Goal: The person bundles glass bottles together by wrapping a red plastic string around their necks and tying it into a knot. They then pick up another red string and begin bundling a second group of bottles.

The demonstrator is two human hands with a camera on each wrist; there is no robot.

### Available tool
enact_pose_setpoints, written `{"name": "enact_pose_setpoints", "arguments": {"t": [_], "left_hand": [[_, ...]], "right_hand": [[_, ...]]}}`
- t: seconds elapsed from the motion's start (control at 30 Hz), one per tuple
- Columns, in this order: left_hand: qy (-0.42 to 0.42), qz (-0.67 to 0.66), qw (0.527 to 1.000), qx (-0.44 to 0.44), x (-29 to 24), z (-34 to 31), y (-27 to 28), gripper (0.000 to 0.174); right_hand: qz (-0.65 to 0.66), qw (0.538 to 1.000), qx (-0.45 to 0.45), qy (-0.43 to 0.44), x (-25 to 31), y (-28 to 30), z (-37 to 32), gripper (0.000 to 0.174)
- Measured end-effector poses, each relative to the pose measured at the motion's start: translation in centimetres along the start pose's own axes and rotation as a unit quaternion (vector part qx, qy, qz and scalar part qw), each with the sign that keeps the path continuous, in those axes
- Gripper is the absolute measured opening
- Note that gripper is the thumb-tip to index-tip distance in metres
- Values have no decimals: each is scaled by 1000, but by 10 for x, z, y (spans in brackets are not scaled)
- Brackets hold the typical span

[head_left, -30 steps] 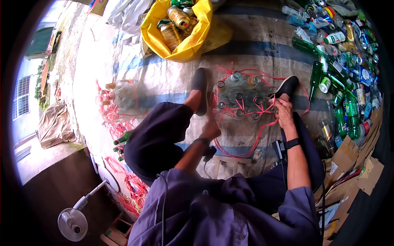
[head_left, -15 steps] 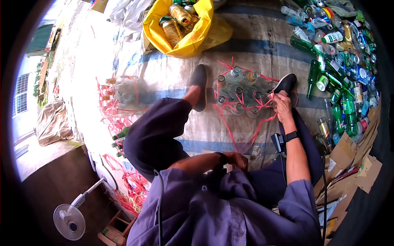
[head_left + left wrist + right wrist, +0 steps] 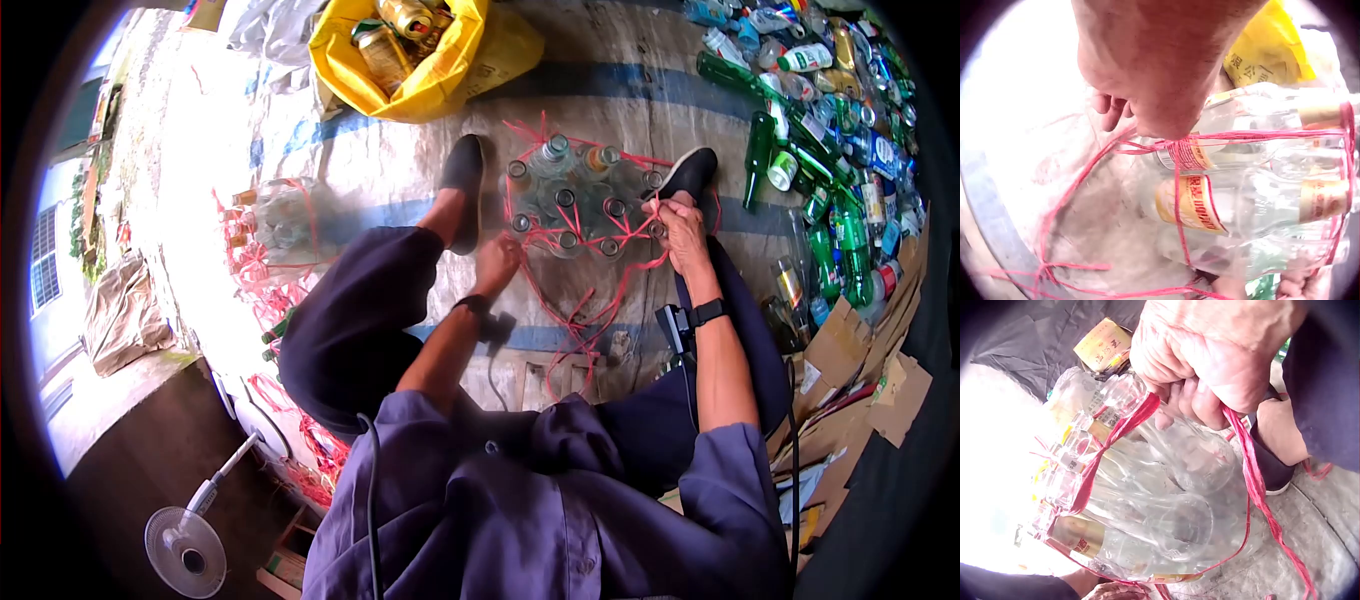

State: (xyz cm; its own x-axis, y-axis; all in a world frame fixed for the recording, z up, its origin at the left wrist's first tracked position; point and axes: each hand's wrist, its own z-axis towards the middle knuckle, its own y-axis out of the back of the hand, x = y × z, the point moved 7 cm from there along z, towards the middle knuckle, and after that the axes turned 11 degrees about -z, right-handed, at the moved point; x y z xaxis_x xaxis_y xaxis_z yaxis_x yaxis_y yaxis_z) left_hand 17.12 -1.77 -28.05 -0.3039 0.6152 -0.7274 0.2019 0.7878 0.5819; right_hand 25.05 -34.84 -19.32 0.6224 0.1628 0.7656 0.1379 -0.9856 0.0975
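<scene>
A cluster of clear glass bottles [image 3: 556, 150] stands between the person's feet, bound round the necks and sides with pink plastic twine [image 3: 625, 238]. At its right edge the right hand [image 3: 686, 238] grips the twine beside a bottle neck; in the right wrist view a strand [image 3: 1252, 465] hangs from that fist. The left hand [image 3: 497, 262] is at the cluster's near left corner, fingers curled on the twine. In the left wrist view, strands [image 3: 1260, 134] meet beneath the left hand [image 3: 1147, 81], beside labelled bottles [image 3: 1191, 203]. Loose twine ends cross on the ground sheet nearer the body.
A second tied bottle bundle [image 3: 285, 220] lies at the left. A yellow bag [image 3: 455, 75] of cans stands ahead. Bottles and cans are heaped at the right [image 3: 850, 150], above cardboard pieces [image 3: 835, 375]. A fan [image 3: 185, 552] is at the lower left.
The left hand drew back toward the body, then moved forward and left to the bundle's near left corner. The twine loop in front now lies crossed. The right hand keeps its grip.
</scene>
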Motion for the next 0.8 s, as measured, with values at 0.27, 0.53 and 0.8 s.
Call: {"name": "enact_pose_setpoints", "arguments": {"t": [0.27,0.53,0.8], "left_hand": [[-77,39,996,24,2,-16,-26,20],[14,103,990,92,-3,-16,-18,40],[-80,14,987,-142,8,-10,29,31]], "right_hand": [[10,999,-18,-27,13,-5,-8,25],[14,999,-32,-19,8,-4,0,26],[22,999,-16,-27,15,-8,-5,23]]}}
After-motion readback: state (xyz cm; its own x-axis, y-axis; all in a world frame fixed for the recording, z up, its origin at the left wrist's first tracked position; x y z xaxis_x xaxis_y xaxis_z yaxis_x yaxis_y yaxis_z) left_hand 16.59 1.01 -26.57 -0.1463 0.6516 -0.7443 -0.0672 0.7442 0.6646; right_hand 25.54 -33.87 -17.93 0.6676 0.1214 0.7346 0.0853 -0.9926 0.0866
